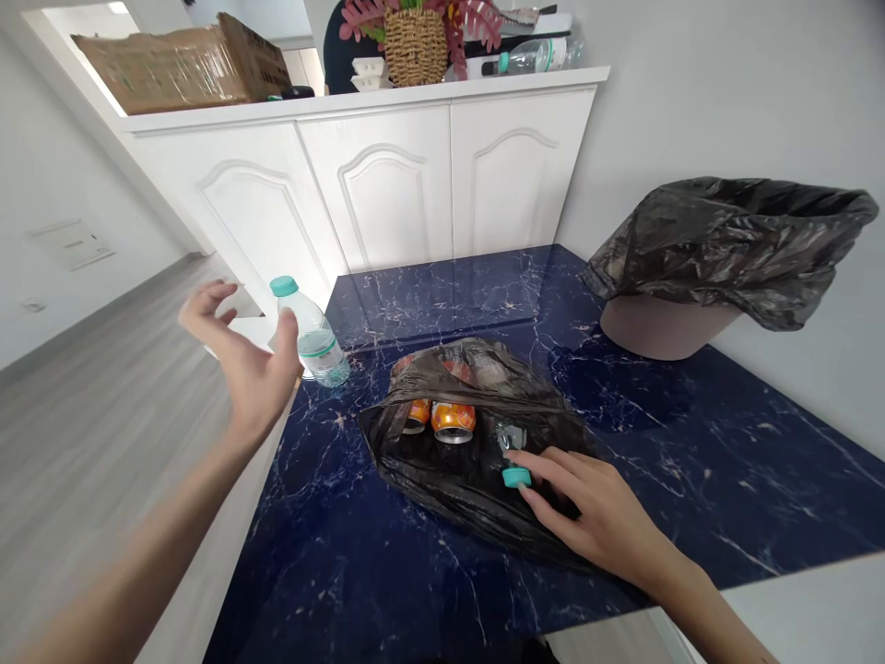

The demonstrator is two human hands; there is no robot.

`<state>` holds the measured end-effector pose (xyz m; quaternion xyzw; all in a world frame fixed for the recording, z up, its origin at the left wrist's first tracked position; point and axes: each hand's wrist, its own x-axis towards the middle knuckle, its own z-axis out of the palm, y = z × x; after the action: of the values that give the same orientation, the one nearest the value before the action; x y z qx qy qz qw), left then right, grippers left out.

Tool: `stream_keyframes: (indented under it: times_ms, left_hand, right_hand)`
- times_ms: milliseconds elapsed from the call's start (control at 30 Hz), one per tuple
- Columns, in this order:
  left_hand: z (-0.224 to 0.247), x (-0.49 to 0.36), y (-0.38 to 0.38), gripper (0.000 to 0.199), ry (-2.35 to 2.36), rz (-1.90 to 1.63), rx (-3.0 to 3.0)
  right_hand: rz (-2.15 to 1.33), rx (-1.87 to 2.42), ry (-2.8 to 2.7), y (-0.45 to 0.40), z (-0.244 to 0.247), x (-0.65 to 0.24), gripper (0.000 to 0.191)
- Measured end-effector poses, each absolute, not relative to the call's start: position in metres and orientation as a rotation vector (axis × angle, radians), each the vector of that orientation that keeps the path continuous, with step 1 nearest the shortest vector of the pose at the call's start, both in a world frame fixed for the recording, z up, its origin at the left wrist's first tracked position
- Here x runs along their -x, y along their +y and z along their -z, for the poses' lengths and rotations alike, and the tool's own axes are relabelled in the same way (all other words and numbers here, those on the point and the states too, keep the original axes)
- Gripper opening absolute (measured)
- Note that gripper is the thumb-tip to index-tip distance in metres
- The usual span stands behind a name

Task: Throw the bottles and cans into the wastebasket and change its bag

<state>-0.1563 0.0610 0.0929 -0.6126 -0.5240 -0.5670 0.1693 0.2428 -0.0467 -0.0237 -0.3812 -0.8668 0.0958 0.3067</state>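
Observation:
My left hand (253,364) is raised at the table's left edge, fingers curved and apart, with nothing in it. Just right of it, an upright clear plastic bottle (319,346) with a teal cap stands on the table. In the middle lies a black plastic bag (477,498), its mouth open toward me. Two orange drink cans (453,420) show inside. My right hand (587,507) is at the bag's mouth, thumb and index finger around the teal cap of a second plastic bottle (516,477). Most of that bottle is hidden in the bag.
The dark blue marbled table (346,572) meets white cabinets (394,189) at the back. A bin lined with a black bag (670,327) stands at the right by the wall. On the cabinet top are a cardboard box (172,69), a woven plant basket (416,46) and a lying bottle (543,55).

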Motion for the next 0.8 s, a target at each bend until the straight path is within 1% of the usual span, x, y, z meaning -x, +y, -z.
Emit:
stream_keyframes:
  times_ms: [67, 100, 133, 167, 200, 300, 367, 467, 567, 667, 733, 800]
  left_hand:
    - [-0.095, 0.128, 0.038, 0.035, -1.199, 1.657, 1.823]
    - [-0.095, 0.113, 0.027, 0.024, -1.164, 1.611, 1.958]
    - [-0.094, 0.098, 0.016, 0.02, -1.172, 1.484, 2.205]
    - [-0.091, 0.083, 0.006, 0.023, -1.097, 1.299, 2.505]
    - [-0.087, 0.069, -0.001, 0.026, -0.917, 1.113, 2.728]
    - [-0.071, 0.036, -0.009, 0.026, -0.553, 0.629, 2.879]
    - [-0.059, 0.022, -0.005, 0.026, -0.491, 0.431, 2.877]
    - [-0.045, 0.013, 0.004, 0.025, -0.496, 0.284, 2.909]
    - [-0.042, 0.013, 0.008, 0.022, -0.47, 0.336, 2.907]
    - [-0.051, 0.019, 0.002, 0.027, -0.422, 0.55, 2.941]
    - [-0.065, 0.025, -0.007, 0.029, -0.486, 0.775, 3.036]
    - [-0.082, 0.032, -0.019, 0.027, -0.664, 1.128, 3.095]
  right_hand:
    - [-0.274, 1.001, -2.312, -0.047, 0.021, -0.242, 0.039]
    - [-0.294, 1.0, -2.307, -0.047, 0.02, -0.242, 0.041]
    - [-0.314, 0.998, -2.296, -0.048, 0.019, -0.242, 0.043]
    - [-0.334, 0.998, -2.282, -0.048, 0.018, -0.242, 0.045]
    - [-0.354, 0.999, -2.27, -0.049, 0.018, -0.242, 0.047]
    - [-0.375, 1.003, -2.233, -0.049, 0.02, -0.244, 0.049]
    - [-0.363, 1.032, -2.188, -0.047, 0.024, -0.246, 0.051]
    - [-0.365, 1.138, -2.101, -0.043, 0.031, -0.248, 0.048]
    - [-0.388, 1.215, -2.059, -0.039, 0.034, -0.248, 0.042]
    - [-0.375, 1.222, -2.078, -0.037, 0.034, -0.247, 0.039]
    - [-0.371, 1.221, -2.093, -0.037, 0.033, -0.246, 0.038]
    - [-0.389, 1.228, -2.094, -0.038, 0.033, -0.246, 0.038]
